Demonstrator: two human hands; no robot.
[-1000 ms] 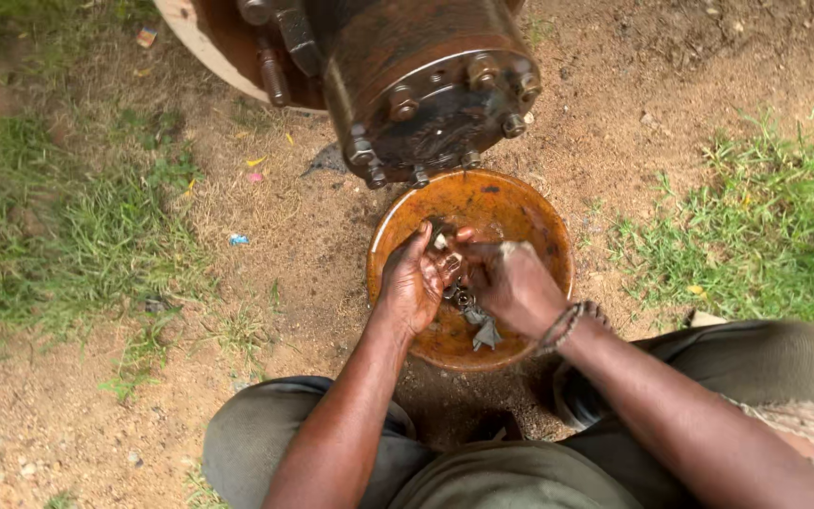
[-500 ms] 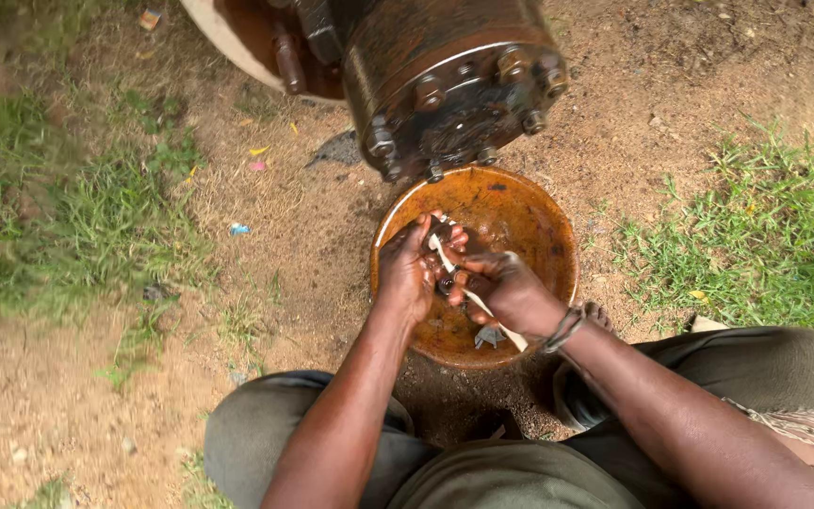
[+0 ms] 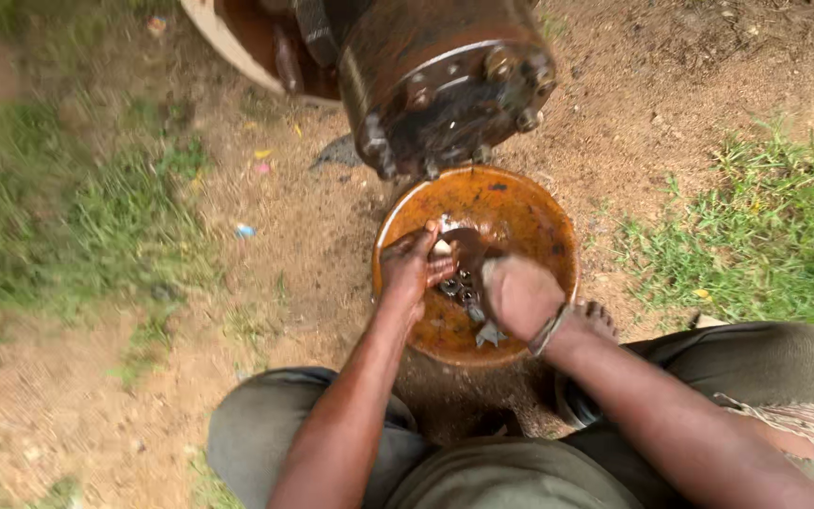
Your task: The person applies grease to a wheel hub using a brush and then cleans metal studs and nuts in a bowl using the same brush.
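Bare dirt and grass underfoot, and over the rusty basin both your hands meet on the small metal part between them, left hand pinching its upper end, right hand wrapped around its lower side, equally near.

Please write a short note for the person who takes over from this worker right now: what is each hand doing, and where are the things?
Left hand: fingers closed on a small pale piece over the basin.
Right hand: closed around small dark metal parts, inside the basin; exact grip blurred.
Basin: round, orange-brown, on the dirt between the knees, liquid inside.
Hub: big rusty bolted part just beyond the basin.
Done: parts are wet in the basin. Left: both hands are busy on them; nothing set aside.
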